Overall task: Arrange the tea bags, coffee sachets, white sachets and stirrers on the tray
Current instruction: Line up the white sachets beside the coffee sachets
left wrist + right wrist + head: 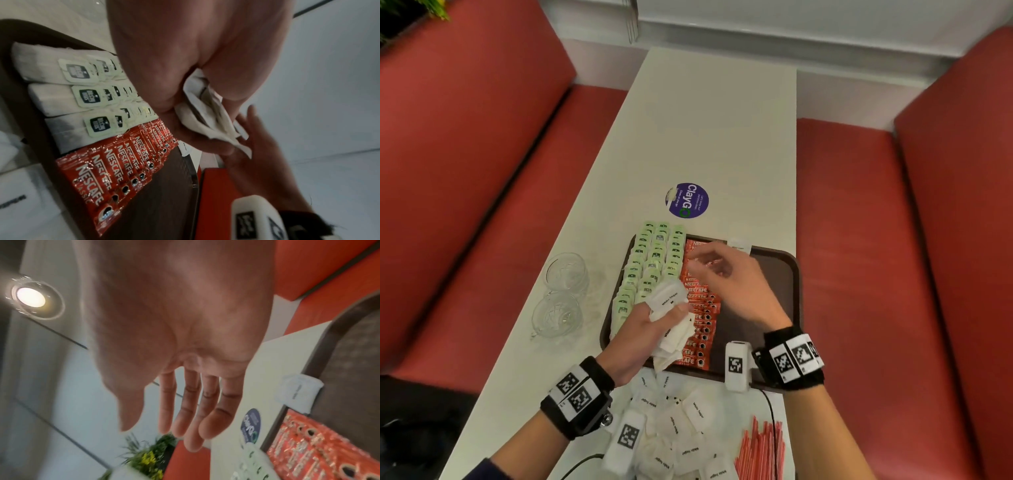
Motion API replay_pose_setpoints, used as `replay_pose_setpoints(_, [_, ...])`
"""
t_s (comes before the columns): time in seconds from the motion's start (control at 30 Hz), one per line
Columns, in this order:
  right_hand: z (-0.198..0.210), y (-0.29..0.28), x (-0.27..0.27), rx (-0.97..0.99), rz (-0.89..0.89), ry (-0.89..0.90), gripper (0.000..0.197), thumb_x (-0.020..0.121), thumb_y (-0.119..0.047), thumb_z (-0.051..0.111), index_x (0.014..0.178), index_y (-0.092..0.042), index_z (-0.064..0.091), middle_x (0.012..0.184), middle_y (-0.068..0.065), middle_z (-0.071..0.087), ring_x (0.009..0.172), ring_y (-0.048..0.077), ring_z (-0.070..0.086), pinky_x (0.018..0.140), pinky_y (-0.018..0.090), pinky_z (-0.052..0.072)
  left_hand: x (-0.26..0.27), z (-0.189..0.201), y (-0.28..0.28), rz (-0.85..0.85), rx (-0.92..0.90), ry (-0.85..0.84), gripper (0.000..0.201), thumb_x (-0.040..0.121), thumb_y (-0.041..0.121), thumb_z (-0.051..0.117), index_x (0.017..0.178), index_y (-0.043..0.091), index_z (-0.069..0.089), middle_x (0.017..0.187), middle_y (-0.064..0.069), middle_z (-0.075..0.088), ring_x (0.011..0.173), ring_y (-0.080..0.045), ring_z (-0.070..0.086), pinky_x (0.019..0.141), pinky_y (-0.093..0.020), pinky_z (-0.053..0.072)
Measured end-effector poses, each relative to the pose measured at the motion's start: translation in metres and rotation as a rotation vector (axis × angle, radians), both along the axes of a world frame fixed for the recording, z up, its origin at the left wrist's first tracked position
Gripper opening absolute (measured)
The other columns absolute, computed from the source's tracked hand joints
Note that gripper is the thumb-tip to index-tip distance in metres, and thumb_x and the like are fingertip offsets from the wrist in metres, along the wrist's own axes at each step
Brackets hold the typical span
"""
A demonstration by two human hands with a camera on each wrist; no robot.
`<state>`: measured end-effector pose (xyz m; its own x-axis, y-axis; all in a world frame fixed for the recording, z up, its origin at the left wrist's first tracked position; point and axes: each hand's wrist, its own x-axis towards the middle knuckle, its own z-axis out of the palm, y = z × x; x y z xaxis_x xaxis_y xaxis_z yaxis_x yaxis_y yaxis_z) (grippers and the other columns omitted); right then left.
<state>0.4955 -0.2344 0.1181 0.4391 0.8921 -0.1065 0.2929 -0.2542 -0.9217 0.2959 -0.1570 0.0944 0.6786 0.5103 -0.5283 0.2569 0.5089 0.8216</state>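
A dark brown tray holds rows of green tea bags on its left side and a column of red coffee sachets beside them. One white sachet lies on the tray's far rim. My left hand grips a bunch of white sachets over the tray's near left part; the bunch shows in the left wrist view between the curled fingers. My right hand hovers over the coffee sachets, fingers straight and empty.
Loose white sachets lie on the white table in front of the tray, with red stirrers to their right. Two glass cups stand left of the tray. A round purple sticker lies beyond it. Red benches flank the table.
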Motion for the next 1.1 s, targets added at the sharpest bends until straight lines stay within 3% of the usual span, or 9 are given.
replay_pose_setpoints(0.1, [0.007, -0.008, -0.013, -0.022, 0.123, -0.045, 0.025, 0.088, -0.039, 0.090, 0.108, -0.033, 0.076, 0.099, -0.010, 0.076, 0.089, 0.008, 0.072, 0.079, 0.020, 0.057, 0.002, 0.000, -0.003, -0.088, 0.060, -0.031, 0.026, 0.106, 0.026, 0.067, 0.129, 0.017, 0.074, 0.119, -0.013, 0.079, 0.110, -0.025, 0.075, 0.091, -0.039, 0.060])
replay_pose_setpoints(0.27, [0.001, -0.022, -0.010, -0.025, 0.081, -0.091, 0.010, 0.094, -0.032, 0.086, 0.098, -0.032, 0.077, 0.092, -0.014, 0.077, 0.089, 0.008, 0.072, 0.080, 0.020, 0.055, 0.005, 0.003, -0.008, -0.145, 0.157, -0.068, 0.033, 0.106, 0.041, 0.064, 0.138, 0.034, 0.068, 0.124, -0.007, 0.078, 0.113, -0.021, 0.074, 0.099, -0.039, 0.058])
replay_pose_setpoints(0.33, [0.001, -0.028, -0.007, -0.037, 0.037, -0.115, 0.004, 0.098, -0.032, 0.082, 0.100, -0.033, 0.079, 0.092, -0.017, 0.078, 0.090, 0.005, 0.073, 0.079, 0.018, 0.052, 0.004, 0.004, -0.009, -0.125, 0.166, -0.068, 0.036, 0.106, 0.043, 0.062, 0.140, 0.032, 0.067, 0.125, -0.003, 0.078, 0.115, -0.022, 0.074, 0.099, -0.039, 0.059])
replay_pose_setpoints(0.5, [0.000, -0.042, -0.008, -0.016, -0.076, -0.023, 0.007, 0.101, -0.034, 0.079, 0.107, -0.034, 0.078, 0.092, -0.013, 0.080, 0.089, 0.007, 0.076, 0.083, 0.029, 0.060, 0.010, 0.004, -0.011, 0.011, 0.153, -0.059, 0.030, 0.106, 0.037, 0.065, 0.130, 0.022, 0.073, 0.115, -0.007, 0.080, 0.106, -0.026, 0.076, 0.089, -0.039, 0.061])
replay_pose_setpoints(0.67, [-0.001, -0.050, -0.012, -0.030, -0.094, 0.027, 0.012, 0.095, -0.032, 0.086, 0.101, -0.029, 0.076, 0.092, -0.009, 0.080, 0.086, 0.009, 0.076, 0.085, 0.028, 0.061, 0.018, 0.004, -0.014, 0.013, 0.189, -0.059, 0.026, 0.105, 0.036, 0.070, 0.128, 0.025, 0.075, 0.118, -0.006, 0.081, 0.112, -0.029, 0.076, 0.097, -0.046, 0.061])
replay_pose_setpoints(0.83, [-0.015, -0.060, 0.013, -0.022, -0.263, 0.114, 0.014, 0.099, -0.025, 0.081, 0.110, -0.021, 0.073, 0.097, -0.001, 0.083, 0.086, 0.018, 0.079, 0.086, 0.038, 0.063, 0.014, -0.001, -0.010, 0.059, 0.162, -0.004, 0.030, 0.105, 0.037, 0.069, 0.122, 0.013, 0.074, 0.107, -0.010, 0.080, 0.096, -0.026, 0.077, 0.083, -0.045, 0.062])
replay_pose_setpoints(0.93, [-0.043, -0.063, 0.052, -0.103, -0.468, -0.072, 0.018, 0.099, -0.022, 0.080, 0.114, -0.022, 0.072, 0.095, -0.003, 0.081, 0.086, 0.018, 0.078, 0.089, 0.040, 0.062, 0.009, -0.007, -0.006, 0.070, 0.146, 0.012, 0.033, 0.106, 0.037, 0.068, 0.124, 0.010, 0.073, 0.108, -0.012, 0.080, 0.094, -0.026, 0.077, 0.081, -0.045, 0.062])
replay_pose_setpoints(1.03, [-0.066, -0.060, 0.087, -0.259, -0.577, -0.253, 0.020, 0.102, -0.015, 0.072, 0.121, -0.020, 0.067, 0.101, 0.001, 0.074, 0.102, 0.027, 0.066, 0.091, 0.034, 0.046, 0.006, -0.012, -0.006, 0.080, 0.125, 0.020, 0.033, 0.106, 0.037, 0.068, 0.124, 0.009, 0.072, 0.102, -0.007, 0.079, 0.090, -0.021, 0.077, 0.072, -0.039, 0.062])
replay_pose_setpoints(1.1, [-0.079, -0.054, 0.103, -0.367, -0.573, -0.262, 0.023, 0.106, -0.011, 0.065, 0.128, -0.017, 0.063, 0.110, 0.008, 0.068, 0.095, 0.022, 0.054, 0.085, 0.030, 0.037, 0.005, -0.013, -0.007, 0.091, 0.122, 0.027, 0.034, 0.106, 0.036, 0.067, 0.123, 0.007, 0.072, 0.096, -0.002, 0.078, 0.085, -0.016, 0.075, 0.067, -0.031, 0.058])
